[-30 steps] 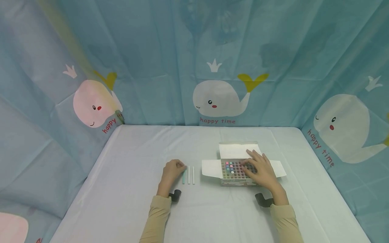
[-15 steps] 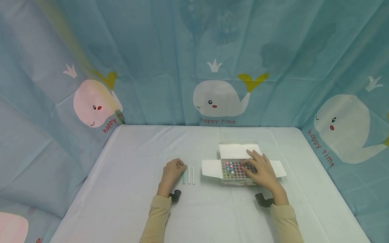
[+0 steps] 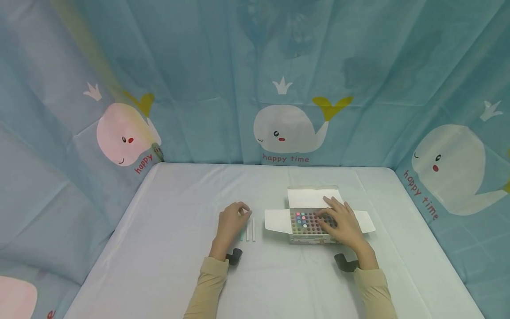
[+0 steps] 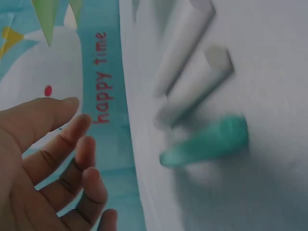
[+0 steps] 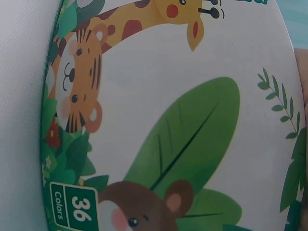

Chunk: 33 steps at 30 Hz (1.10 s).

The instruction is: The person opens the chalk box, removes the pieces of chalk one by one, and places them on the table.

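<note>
My left hand (image 3: 230,223) hovers over the top ends of three chalk sticks on the table. In the left wrist view, the green chalk stick (image 4: 207,143) lies apart from the loosely bent fingers, beside a white chalk stick (image 4: 197,85) and a second white chalk stick (image 4: 185,45). Nothing shows between those fingers. My right hand (image 3: 345,225) rests over the right part of an opened cardboard box (image 3: 312,239), thumb and index finger apart above its rows of holes, other fingers extended. Several coloured tips (image 3: 301,217) show in the holes on the left.
White box flaps (image 3: 277,221) spread out to the sides and back. The box side (image 5: 130,82) carries animal pictures and "36 Colors". A white cloth (image 3: 179,212) covers the table, and a blue whale-print curtain (image 3: 215,133) stands behind it.
My left hand has moved slightly forward and right, from the green chalk's top end towards the white chalk sticks. The right hand and the box have stayed put.
</note>
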Each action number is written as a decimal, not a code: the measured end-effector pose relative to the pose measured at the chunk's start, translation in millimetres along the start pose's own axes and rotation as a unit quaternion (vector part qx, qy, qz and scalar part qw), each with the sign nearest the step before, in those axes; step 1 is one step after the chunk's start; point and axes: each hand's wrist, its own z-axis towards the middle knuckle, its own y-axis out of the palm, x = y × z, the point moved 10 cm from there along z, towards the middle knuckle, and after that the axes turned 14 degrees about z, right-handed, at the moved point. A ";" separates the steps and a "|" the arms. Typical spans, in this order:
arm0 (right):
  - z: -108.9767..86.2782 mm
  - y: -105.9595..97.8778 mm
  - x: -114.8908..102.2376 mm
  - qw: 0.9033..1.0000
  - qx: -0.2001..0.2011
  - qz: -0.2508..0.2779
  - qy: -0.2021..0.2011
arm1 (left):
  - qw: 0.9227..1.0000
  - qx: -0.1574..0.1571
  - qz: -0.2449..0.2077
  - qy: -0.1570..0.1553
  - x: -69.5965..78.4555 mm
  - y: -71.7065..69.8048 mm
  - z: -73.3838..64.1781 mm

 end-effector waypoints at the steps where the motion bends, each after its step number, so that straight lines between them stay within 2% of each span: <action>1: 0.1 0.1 0.1 1.000 0.000 0.000 0.000 | 1.000 0.005 0.002 0.008 4.2 -0.6 -0.2; 12: 2.3 0.2 1.3 1.000 -0.002 0.001 0.000 | 0.995 0.063 -0.008 0.075 52.9 -8.3 -5.6; 24: 1.4 0.7 0.4 1.000 -0.004 -0.002 -0.003 | 0.989 0.061 -0.007 0.137 96.8 -2.9 -7.4; 33: -0.1 0.0 -0.8 1.000 0.001 -0.004 -0.014 | 0.976 0.063 0.015 0.210 128.0 8.5 -13.5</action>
